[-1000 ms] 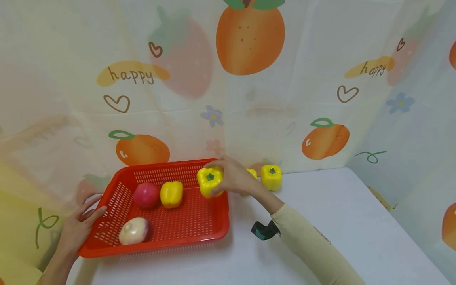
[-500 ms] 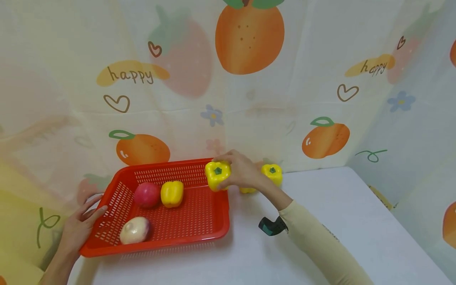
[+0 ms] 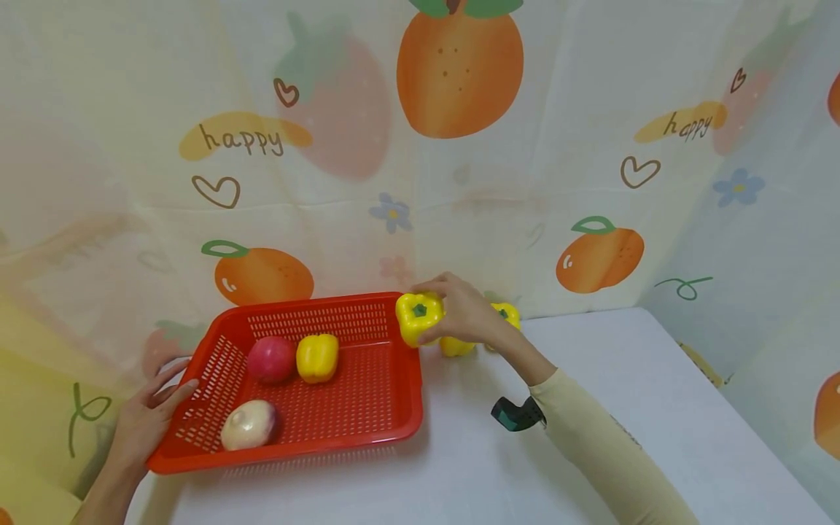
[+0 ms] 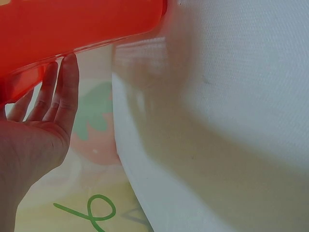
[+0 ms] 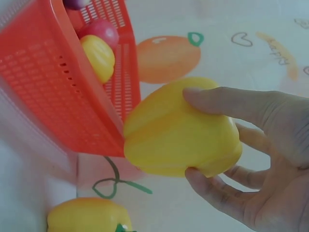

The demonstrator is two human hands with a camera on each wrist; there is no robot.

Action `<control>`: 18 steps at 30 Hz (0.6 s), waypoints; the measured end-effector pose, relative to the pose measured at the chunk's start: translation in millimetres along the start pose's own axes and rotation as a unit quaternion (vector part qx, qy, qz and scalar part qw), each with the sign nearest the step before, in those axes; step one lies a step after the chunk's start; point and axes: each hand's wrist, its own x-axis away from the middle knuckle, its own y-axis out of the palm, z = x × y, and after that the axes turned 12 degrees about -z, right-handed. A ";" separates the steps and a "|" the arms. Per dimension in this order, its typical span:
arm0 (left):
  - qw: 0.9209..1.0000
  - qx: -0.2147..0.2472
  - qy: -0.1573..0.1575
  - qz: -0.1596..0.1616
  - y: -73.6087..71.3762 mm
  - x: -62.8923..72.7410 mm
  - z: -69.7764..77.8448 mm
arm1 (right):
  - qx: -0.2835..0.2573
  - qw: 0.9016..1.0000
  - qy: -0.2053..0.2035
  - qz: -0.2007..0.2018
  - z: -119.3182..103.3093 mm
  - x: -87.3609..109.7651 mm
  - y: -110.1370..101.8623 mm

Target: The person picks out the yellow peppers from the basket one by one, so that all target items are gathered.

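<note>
In the head view my right hand [image 3: 464, 310] pinches a yellow bell pepper [image 3: 415, 321] by its sides, at the right rim of a red plastic basket [image 3: 282, 456]. The right wrist view shows the thumb on one side of this bell pepper [image 5: 178, 133] and fingers on the other. At the basket's left end, my left hand [image 3: 141, 423] holds the rim, thumb over the top. Inside the basket lie another yellow bell pepper [image 3: 318, 359], a pinkish-red round item [image 3: 271, 359] and a whitish, purple-tinged turnip [image 3: 249, 425].
Beyond the basket, a yellow bell pepper [image 3: 457, 347] stands on the white table [image 3: 590, 379], partly behind the right hand. Another yellow bell pepper [image 3: 508, 313] is partly covered by the wrist. A fruit-printed cloth [image 3: 459, 240] hangs along the back edge.
The right hand has moved right and slightly up with its bell pepper, from over the basket's inside to its right rim. Left hand and basket stay put.
</note>
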 end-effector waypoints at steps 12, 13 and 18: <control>1.000 -0.002 0.011 0.002 0.2 1.2 -0.4 | -0.018 1.000 -0.008 0.011 12.6 6.4 -10.7; 1.000 -0.001 0.013 0.001 0.1 1.3 -0.4 | -0.016 1.000 -0.008 0.012 14.4 6.4 -11.6; 1.000 -0.002 0.011 0.000 -0.2 0.9 -0.7 | 0.002 1.000 -0.001 0.018 23.0 8.6 -17.5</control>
